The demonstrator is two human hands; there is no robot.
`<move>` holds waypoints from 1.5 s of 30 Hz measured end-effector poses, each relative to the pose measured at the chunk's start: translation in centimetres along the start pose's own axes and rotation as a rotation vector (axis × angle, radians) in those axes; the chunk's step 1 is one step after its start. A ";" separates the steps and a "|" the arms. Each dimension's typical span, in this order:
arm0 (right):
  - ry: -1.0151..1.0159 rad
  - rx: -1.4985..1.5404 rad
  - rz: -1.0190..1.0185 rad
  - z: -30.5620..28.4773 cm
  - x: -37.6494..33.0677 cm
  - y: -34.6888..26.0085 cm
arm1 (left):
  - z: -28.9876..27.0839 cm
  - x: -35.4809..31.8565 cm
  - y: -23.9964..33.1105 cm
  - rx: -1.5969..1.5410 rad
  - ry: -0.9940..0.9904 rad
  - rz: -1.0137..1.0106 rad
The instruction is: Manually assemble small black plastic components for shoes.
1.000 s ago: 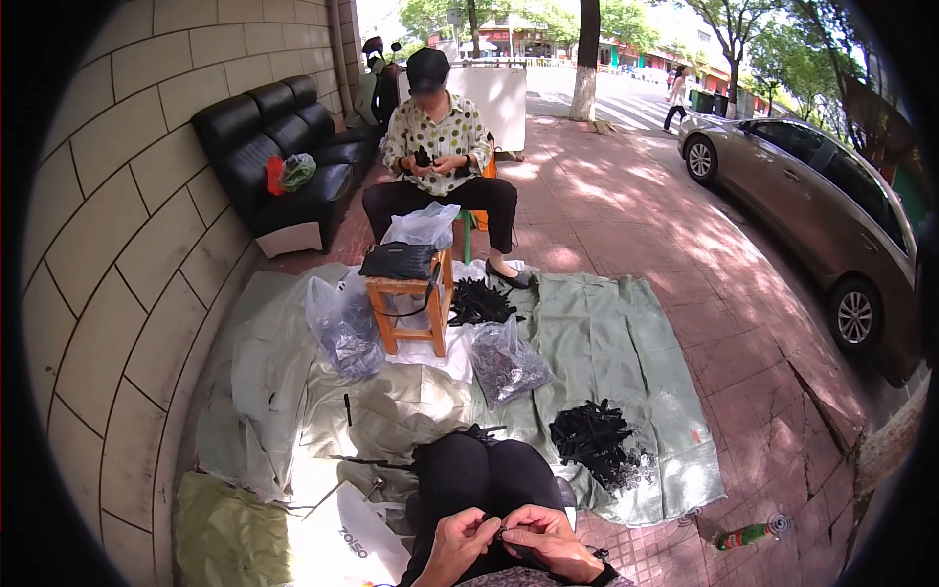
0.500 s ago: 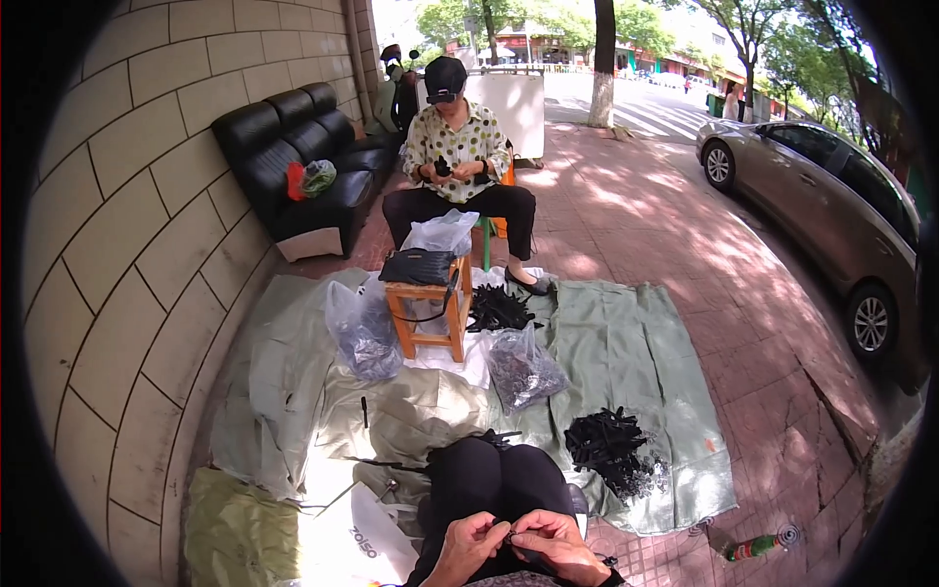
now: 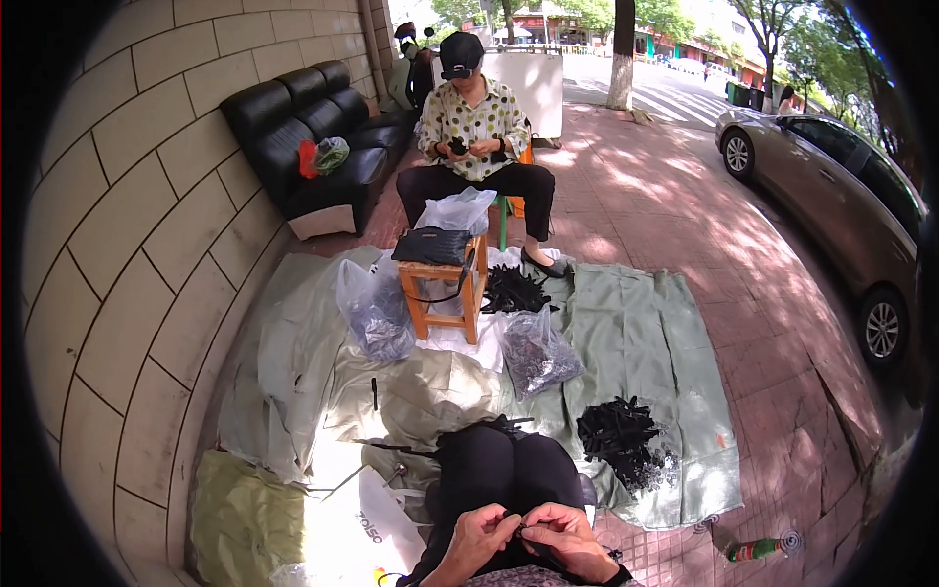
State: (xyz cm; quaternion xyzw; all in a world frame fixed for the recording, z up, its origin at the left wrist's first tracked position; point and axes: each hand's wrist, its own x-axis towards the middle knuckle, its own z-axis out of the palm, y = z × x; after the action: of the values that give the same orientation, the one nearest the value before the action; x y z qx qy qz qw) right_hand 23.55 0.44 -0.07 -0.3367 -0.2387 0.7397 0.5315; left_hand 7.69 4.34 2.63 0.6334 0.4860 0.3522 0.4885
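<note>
Bare green tarp (image 3: 646, 333) spreads open toward two o'clock, a brick wall closing the nine o'clock side. At six o'clock, over black-trousered knees, the left hand (image 3: 479, 540) and right hand (image 3: 565, 533) pinch one small dark part (image 3: 521, 529) between their fingertips. One black parts pile (image 3: 618, 438) lies at four o'clock; two clear bags (image 3: 374, 311) flank one wooden stool (image 3: 442, 284).

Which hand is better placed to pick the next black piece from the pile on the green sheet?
Right, probably. The pile of black pieces lies to the person's right front, nearer the right hand. The left hand sits across the lap; both pinch a small dark part.
</note>
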 end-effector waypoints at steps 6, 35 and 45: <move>0.048 -0.034 0.047 2.9 -0.4 -2.8 | -0.3 0.6 -0.3 -0.060 -0.022 -0.138; 0.054 -0.004 0.040 2.8 0.5 -2.4 | -0.3 1.1 -1.4 -0.135 -0.040 -0.209; 0.055 0.002 0.060 2.2 0.9 -1.6 | -0.5 1.3 -1.6 -0.149 -0.050 -0.240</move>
State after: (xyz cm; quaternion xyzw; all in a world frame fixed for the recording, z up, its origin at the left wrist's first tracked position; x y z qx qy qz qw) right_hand 22.74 1.83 2.27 -0.3636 -0.2130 0.7460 0.5157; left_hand 7.11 5.85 1.16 0.5412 0.5183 0.3105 0.5849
